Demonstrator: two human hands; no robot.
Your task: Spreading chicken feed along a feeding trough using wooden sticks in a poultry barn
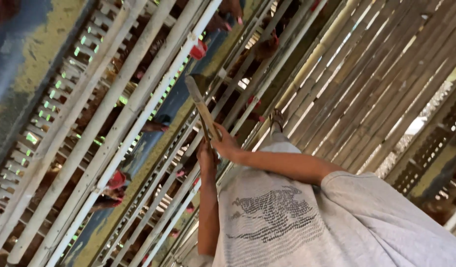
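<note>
While my view through the head camera is tilted hard, I can see both hands closed on a long wooden stick (201,106): the right hand (225,145) grips it higher up, and the left hand (206,157) wraps the shaft just below, the two touching. Its flat pale end points up toward the white pipes (139,99) and wire hen cages (154,188), where brown hens (112,190) poke red-combed heads out, while a bamboo slat floor (366,84) lies beneath my sandalled foot (277,120).

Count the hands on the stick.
2. The right hand grips the stick higher up; the left hand holds it just below, over the cage row. The stick's lower end is hidden behind them.
</note>
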